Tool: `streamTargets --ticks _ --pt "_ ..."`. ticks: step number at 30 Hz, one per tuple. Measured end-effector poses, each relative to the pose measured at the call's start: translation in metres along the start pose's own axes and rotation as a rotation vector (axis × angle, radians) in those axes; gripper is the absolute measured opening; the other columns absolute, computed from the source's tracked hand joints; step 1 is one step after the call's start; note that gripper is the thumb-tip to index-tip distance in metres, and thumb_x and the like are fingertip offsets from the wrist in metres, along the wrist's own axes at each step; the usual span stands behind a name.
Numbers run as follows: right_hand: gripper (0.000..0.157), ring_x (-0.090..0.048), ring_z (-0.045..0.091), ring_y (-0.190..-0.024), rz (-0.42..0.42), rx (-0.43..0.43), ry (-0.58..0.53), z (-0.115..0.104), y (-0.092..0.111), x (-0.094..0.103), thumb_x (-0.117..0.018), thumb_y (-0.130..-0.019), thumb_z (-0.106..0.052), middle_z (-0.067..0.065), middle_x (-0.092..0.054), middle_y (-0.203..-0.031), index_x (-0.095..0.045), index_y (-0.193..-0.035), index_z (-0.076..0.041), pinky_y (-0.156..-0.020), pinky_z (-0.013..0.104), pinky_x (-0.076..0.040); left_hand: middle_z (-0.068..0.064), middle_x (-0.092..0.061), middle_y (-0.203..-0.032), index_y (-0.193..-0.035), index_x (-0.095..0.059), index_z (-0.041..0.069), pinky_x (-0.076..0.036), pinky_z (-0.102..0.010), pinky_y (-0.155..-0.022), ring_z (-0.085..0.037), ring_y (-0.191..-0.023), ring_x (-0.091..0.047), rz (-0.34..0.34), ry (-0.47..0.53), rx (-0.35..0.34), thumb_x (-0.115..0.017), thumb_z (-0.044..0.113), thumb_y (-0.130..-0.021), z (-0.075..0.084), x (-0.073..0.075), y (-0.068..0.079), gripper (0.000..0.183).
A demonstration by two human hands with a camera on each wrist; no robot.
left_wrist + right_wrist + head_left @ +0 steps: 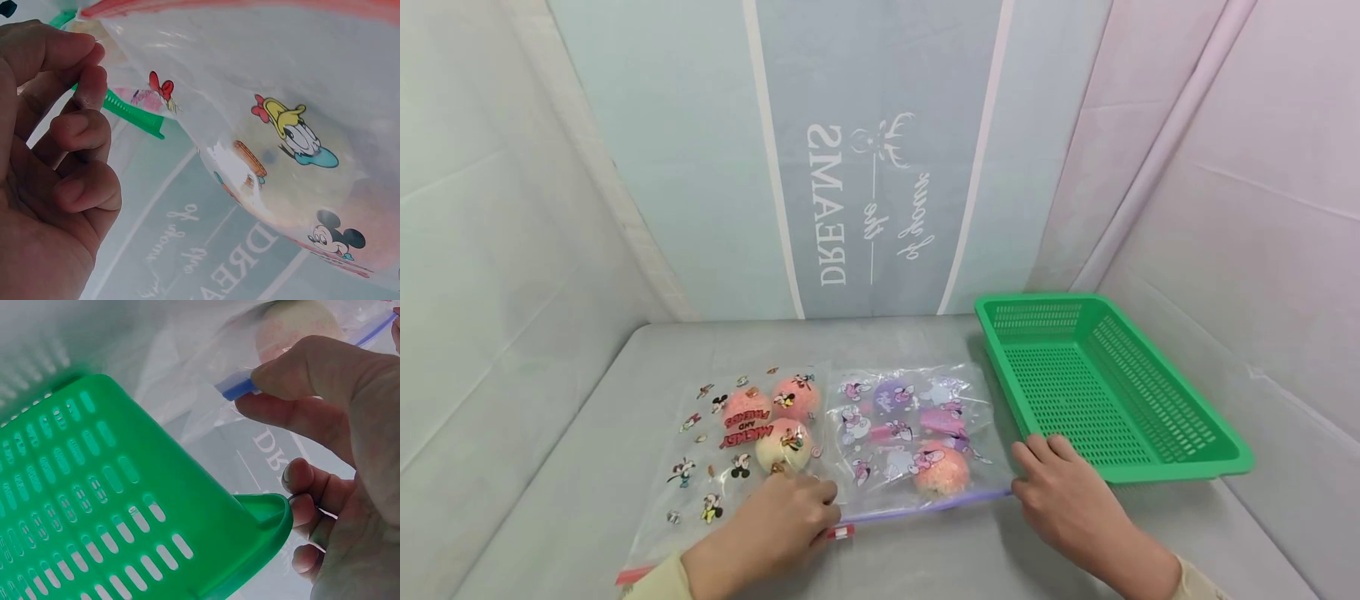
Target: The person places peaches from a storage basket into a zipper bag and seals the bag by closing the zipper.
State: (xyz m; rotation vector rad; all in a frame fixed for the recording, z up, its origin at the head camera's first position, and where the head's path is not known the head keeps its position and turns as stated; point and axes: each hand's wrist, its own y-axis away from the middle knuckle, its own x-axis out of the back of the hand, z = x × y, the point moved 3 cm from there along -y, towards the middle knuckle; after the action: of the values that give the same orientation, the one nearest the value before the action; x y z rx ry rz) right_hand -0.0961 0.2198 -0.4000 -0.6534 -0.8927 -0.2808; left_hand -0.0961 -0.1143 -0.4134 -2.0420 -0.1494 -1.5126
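Note:
A clear zip bag with pink and purple cartoon prints (pixel 880 475) lies flat in the head view, a pinkish round fruit like a peach (pixel 942 471) inside its near right part. My right hand (pixel 1067 492) pinches the right end of its purple zip strip (pixel 236 386) between thumb and forefinger. My left hand (pixel 786 517) pinches at the strip's left end, its fingertips partly hiding that corner. Left of it lies a second clear zip bag with Mickey prints (pixel 692 500) and a red zip, holding three pink and cream round fruits (pixel 782 446). My left wrist rests over this bag.
A green perforated plastic basket (pixel 1180 475) stands on the right of the grey-covered table (pixel 925 342), close beside my right hand. Pale cloth walls rise on both sides, and a printed curtain (pixel 880 83) hangs at the back.

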Motion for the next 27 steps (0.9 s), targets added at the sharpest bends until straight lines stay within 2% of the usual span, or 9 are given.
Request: streamTargets --ticks 5,9,12,16,17,19,22,24,27 --pt "0.030 -0.026 0.027 -0.071 -0.035 0.015 0.020 -0.002 0.002 -0.001 -0.038 -0.082 -0.006 0.004 -0.026 -0.076 -0.035 -0.053 -0.014 -0.066 0.038 -0.024 0.011 -0.047 -0.067 -0.071 -0.068 0.024 -0.029 -0.020 -0.052 -0.006 -0.055 -0.043 -0.095 -0.007 0.002 -0.083 0.022 -0.081 0.005 -0.001 -0.001 0.018" --pt "0.028 -0.027 0.027 -0.071 -0.029 0.020 0.014 -0.003 0.003 0.001 -0.041 -0.081 -0.006 0.005 -0.027 -0.076 -0.034 -0.054 -0.013 -0.066 0.039 -0.023 0.011 -0.047 -0.070 -0.074 -0.068 0.023 -0.033 -0.022 -0.054 -0.007 -0.059 -0.043 -0.142 0.019 0.043 -0.081 0.025 -0.084 0.005 0.002 0.001 0.017" --pt "0.027 -0.032 0.028 -0.073 -0.016 0.009 -0.040 -0.002 0.003 0.003 -0.058 -0.077 -0.011 0.005 -0.033 -0.078 -0.040 -0.056 -0.012 -0.068 0.041 -0.027 0.012 -0.044 -0.072 -0.074 -0.064 0.023 -0.031 -0.023 -0.054 -0.006 -0.060 -0.040 -0.123 0.053 0.065 -0.080 0.036 -0.083 0.002 0.006 0.003 0.023" --pt "0.036 -0.042 0.027 -0.081 0.025 -0.025 -0.167 0.001 0.003 0.009 -0.085 -0.065 -0.031 0.003 -0.044 -0.086 -0.053 -0.065 -0.015 -0.075 0.044 -0.034 0.015 -0.043 -0.072 -0.073 -0.060 0.023 -0.030 -0.019 -0.054 -0.001 -0.061 -0.036 0.022 0.117 0.087 -0.079 0.047 -0.082 -0.007 0.013 0.006 0.032" --pt "0.037 -0.044 0.026 -0.083 0.043 -0.033 -0.201 0.002 0.003 0.011 -0.087 -0.067 -0.037 0.002 -0.046 -0.088 -0.056 -0.069 -0.017 -0.078 0.044 -0.035 0.015 -0.044 -0.072 -0.072 -0.060 0.022 -0.030 -0.018 -0.054 0.000 -0.061 -0.036 0.067 0.133 0.099 -0.078 0.048 -0.082 -0.011 0.014 0.006 0.033" --pt "0.034 -0.047 0.024 -0.086 0.102 -0.049 -0.258 0.006 0.002 0.014 -0.081 -0.079 -0.045 0.000 -0.049 -0.092 -0.060 -0.075 -0.018 -0.081 0.043 -0.035 0.014 -0.050 -0.073 -0.074 -0.063 0.020 -0.034 -0.017 -0.054 0.000 -0.062 -0.042 0.157 0.141 0.122 -0.075 0.047 -0.084 -0.018 0.016 0.007 0.031" --pt "0.037 -0.051 0.021 -0.089 0.190 -0.091 -0.326 0.015 0.001 0.017 -0.063 -0.096 -0.053 -0.002 -0.055 -0.096 -0.066 -0.084 -0.018 -0.083 0.041 -0.033 0.012 -0.057 -0.076 -0.077 -0.067 0.019 -0.041 -0.020 -0.055 -0.001 -0.064 -0.051 0.241 0.128 0.178 -0.070 0.046 -0.089 -0.028 0.019 0.011 0.029" --pt "0.041 -0.054 0.021 -0.091 0.227 -0.134 -0.344 0.022 0.000 0.017 -0.057 -0.100 -0.055 -0.001 -0.059 -0.099 -0.070 -0.089 -0.017 -0.083 0.041 -0.033 0.012 -0.058 -0.076 -0.079 -0.067 0.019 -0.043 -0.022 -0.056 -0.002 -0.066 -0.052 0.268 0.117 0.217 -0.068 0.044 -0.092 -0.035 0.021 0.013 0.028" --pt "0.038 -0.059 0.022 -0.097 0.195 -0.226 -0.352 0.035 0.003 0.015 -0.059 -0.101 -0.051 0.001 -0.065 -0.106 -0.073 -0.098 -0.016 -0.086 0.043 -0.036 0.012 -0.057 -0.073 -0.079 -0.066 0.019 -0.043 -0.022 -0.055 -0.002 -0.064 -0.051 0.277 0.095 0.273 -0.066 0.042 -0.095 -0.046 0.023 0.017 0.028"
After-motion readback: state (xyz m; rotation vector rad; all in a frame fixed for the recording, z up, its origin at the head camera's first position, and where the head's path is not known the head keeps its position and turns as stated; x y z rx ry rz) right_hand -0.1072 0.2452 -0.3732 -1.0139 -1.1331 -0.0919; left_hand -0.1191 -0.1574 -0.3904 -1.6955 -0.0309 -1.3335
